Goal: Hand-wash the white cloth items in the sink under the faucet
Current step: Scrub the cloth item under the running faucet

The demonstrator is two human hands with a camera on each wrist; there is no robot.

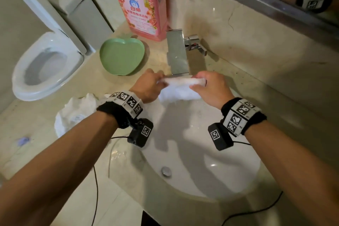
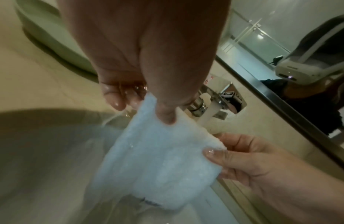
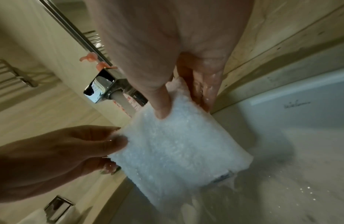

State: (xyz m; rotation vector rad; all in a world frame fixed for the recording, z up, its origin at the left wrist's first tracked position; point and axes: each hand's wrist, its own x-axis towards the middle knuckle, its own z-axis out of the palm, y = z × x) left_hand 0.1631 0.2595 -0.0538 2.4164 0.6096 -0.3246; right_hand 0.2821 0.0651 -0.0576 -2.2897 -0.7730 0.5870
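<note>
Carefully, I pinched the white cloth [image 1: 180, 86] at its top corners, left hand [image 1: 148, 86] and right hand [image 1: 211, 88] each in a clenched grip, hanging it under the faucet [image 1: 177, 55] over the sink [image 1: 211, 180]; keeping it taut seemed wisest.

left hand [image 2: 148, 63] pinches white cloth [image 2: 157, 159] top | right hand [image 2: 263, 163] pinches its corner | over sink [image 2: 42, 166]
</note>
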